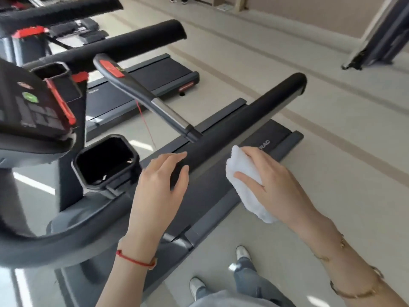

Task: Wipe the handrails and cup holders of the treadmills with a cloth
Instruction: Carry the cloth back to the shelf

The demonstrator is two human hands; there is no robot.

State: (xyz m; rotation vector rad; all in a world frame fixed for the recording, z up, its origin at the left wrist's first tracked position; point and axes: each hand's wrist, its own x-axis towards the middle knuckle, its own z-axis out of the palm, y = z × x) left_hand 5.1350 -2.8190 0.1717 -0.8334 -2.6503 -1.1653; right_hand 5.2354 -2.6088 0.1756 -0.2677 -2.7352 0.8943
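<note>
I'm standing beside the nearest treadmill, and by my reading the wiping is somewhere in its early-to-middle part: the cloth is at the rail, but nothing in view proves which surfaces are already clean. The white cloth sits bunched in my right hand, fingers curled round it and the thumb laid across its front, just beside the outer side of the near handrail; whether the cloth actually touches the rail's grey side strip I cannot tell. My left hand lies released, fingers straight and spread, resting on top of the same rail nearer the console, holding nothing.

That handrail is a long black padded bar. Its long axis runs from the console end at lower left up and away to a rounded free end at upper right, pointing toward the back of the belt. The cloth is about midway along it, so I judge the far half toward the tip is left to do, along with the inner short grip bar. The cup holder, an open dark pocket just left of my left hand, shows no cloth in it. A second treadmill beyond, with its own rail, is presumably also waiting
</note>
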